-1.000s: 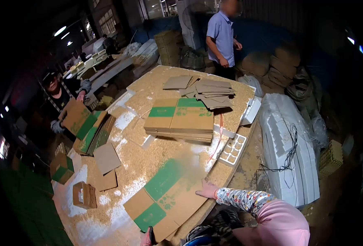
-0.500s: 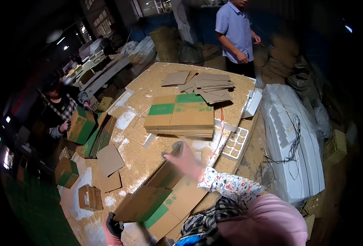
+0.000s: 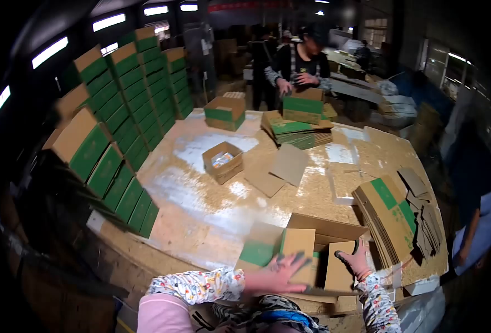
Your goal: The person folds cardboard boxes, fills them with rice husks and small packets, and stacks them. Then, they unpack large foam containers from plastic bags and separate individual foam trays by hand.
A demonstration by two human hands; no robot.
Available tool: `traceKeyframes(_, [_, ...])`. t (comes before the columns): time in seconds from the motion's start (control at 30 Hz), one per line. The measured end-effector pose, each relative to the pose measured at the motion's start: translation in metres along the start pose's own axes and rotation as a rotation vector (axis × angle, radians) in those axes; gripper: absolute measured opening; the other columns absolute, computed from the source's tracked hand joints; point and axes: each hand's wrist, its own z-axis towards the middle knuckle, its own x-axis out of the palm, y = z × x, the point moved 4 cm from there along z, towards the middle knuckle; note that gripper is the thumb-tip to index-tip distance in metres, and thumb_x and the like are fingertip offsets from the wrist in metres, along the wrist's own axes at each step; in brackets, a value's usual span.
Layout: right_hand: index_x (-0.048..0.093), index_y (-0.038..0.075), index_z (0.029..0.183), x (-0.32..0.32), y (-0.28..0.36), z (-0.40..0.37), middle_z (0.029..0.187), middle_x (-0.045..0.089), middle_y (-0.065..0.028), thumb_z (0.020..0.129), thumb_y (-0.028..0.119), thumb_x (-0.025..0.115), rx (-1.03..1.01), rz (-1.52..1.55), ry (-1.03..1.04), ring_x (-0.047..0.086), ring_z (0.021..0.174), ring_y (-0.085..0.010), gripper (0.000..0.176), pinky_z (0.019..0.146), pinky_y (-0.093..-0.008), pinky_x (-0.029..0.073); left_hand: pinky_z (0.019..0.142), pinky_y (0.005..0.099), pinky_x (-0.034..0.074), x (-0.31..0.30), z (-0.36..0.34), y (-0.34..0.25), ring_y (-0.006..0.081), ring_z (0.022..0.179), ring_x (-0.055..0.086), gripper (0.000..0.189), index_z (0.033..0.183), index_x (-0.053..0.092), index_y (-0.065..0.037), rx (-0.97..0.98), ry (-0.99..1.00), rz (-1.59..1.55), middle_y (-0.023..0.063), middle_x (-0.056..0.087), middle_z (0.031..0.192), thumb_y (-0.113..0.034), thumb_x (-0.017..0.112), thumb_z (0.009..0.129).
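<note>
A brown and green cardboard box [image 3: 334, 226] stands in front of me, spread into shape, with its flaps up and its inside showing. My left hand [image 3: 279, 274], in a pink glove with dark fingertips, lies against the box's near left side. Its fingers are spread and somewhat blurred. At the right end, my right hand [image 3: 357, 260] grips a brown end flap near its top edge, thumb and fingers on either side. A blurred green and brown flap reaches out to the left.
Flat cartons [image 3: 384, 219] are piled on the right beside loose cardboard pieces [image 3: 423, 216]. A small open box [image 3: 223, 162] and cardboard sheets [image 3: 290, 165] lie mid-table. Green boxes [image 3: 112, 177] are stacked high on the left. Across the table, a co-worker [image 3: 306, 61] handles another box [image 3: 302, 105].
My view has swung left, bringing the tall stacks into sight. The folded carton in my hands has been opened out into a box. My left hand has let go of its end and spread.
</note>
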Motion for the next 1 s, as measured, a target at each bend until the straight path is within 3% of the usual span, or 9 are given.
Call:
traceKeyframes(0.13, [0.041,-0.002,0.132,-0.066,0.032,0.033,0.134,0.045,-0.0200,0.082,0.033,0.067,0.054,0.337,0.949,0.043,0.125,-0.0269,0.066,0.106,-0.0383,0.033,0.111,0.0407,0.023,0.006,0.010,0.078,0.0392,0.135,0.025,0.100,0.144,0.014,0.005,-0.480,-0.491,-0.417,0.0282,0.023,0.146,-0.050,0.067,0.079])
traceKeyframes(0.33, [0.032,0.003,0.141,0.013,0.068,-0.091,0.144,0.031,-0.0231,0.084,0.059,0.051,-0.665,-0.449,0.269,0.024,0.136,-0.0386,0.083,0.113,-0.0488,0.014,0.111,0.0415,0.024,0.015,-0.003,0.071,0.0328,0.135,0.025,0.076,0.141,0.015,0.008,-0.120,-0.929,-0.034,0.0231,0.025,0.145,-0.015,0.061,0.085])
traceKeyframes(0.43, [0.029,0.002,0.143,0.019,0.038,-0.097,0.145,0.031,-0.0208,0.088,0.055,0.049,-0.084,-0.206,-0.179,0.025,0.136,-0.0332,0.079,0.113,-0.0441,0.015,0.107,0.0406,0.027,0.036,0.055,0.089,0.0330,0.132,0.032,0.066,0.140,0.021,0.009,-0.064,-0.494,-0.520,0.0246,0.032,0.141,-0.025,0.053,0.093])
traceKeyframes(0.57, [0.028,0.001,0.142,0.010,0.025,-0.086,0.142,0.037,-0.0196,0.090,0.053,0.047,0.071,0.505,-0.093,0.036,0.130,-0.0288,0.076,0.108,-0.0413,0.026,0.102,0.0414,0.035,0.000,0.017,0.085,0.0324,0.125,0.042,0.062,0.137,0.028,0.008,-0.143,-0.085,-1.071,0.0230,0.042,0.135,-0.029,0.054,0.094])
traceKeyframes(0.67, [0.026,-0.001,0.142,-0.067,0.026,-0.074,0.138,0.043,-0.0203,0.089,0.053,0.048,-0.169,0.590,0.038,0.045,0.124,-0.0282,0.079,0.104,-0.0403,0.034,0.098,0.0453,0.038,0.031,-0.038,0.126,0.0374,0.114,0.050,0.053,0.130,0.045,-0.001,0.251,-0.312,0.151,0.0226,0.051,0.125,-0.020,0.062,0.083])
traceKeyframes(0.7, [0.025,-0.001,0.143,-0.067,0.027,-0.065,0.136,0.045,-0.0215,0.086,0.055,0.050,-0.259,0.404,0.078,0.048,0.121,-0.0297,0.083,0.102,-0.0406,0.037,0.100,0.0446,0.037,0.038,-0.038,0.148,0.0371,0.116,0.049,0.052,0.129,0.046,-0.001,0.153,-0.263,0.135,0.0227,0.052,0.125,-0.020,0.062,0.083])
traceKeyframes(0.77, [0.016,0.000,0.146,-0.003,0.013,-0.059,0.139,0.040,-0.0254,0.084,0.049,0.054,0.434,0.166,0.376,0.041,0.128,-0.0343,0.087,0.106,-0.0404,0.033,0.103,0.0432,0.034,0.043,-0.037,0.196,0.0366,0.122,0.044,0.051,0.128,0.047,0.000,-0.140,-0.163,0.003,0.0233,0.051,0.125,-0.020,0.061,0.084])
traceKeyframes(0.87, [0.010,0.001,0.147,0.038,0.014,-0.059,0.142,0.035,-0.0271,0.083,0.050,0.057,0.421,0.299,0.229,0.034,0.133,-0.0342,0.093,0.108,-0.0384,0.030,0.110,0.0358,0.023,-0.034,0.012,0.125,0.0260,0.134,0.031,0.056,0.142,0.027,0.002,-0.016,-0.657,-0.495,0.0148,0.031,0.146,-0.014,0.050,0.095])
traceKeyframes(1.0, [0.020,-0.005,0.143,-0.003,-0.066,-0.057,0.141,0.033,-0.0268,0.082,0.047,0.064,0.318,0.668,-0.317,0.035,0.130,-0.0345,0.091,0.107,-0.0368,0.030,0.100,0.0316,0.035,-0.050,0.088,0.130,0.0233,0.112,0.047,0.046,0.131,0.038,0.001,-0.131,-0.497,-0.318,0.0152,0.050,0.123,-0.001,0.052,0.087])
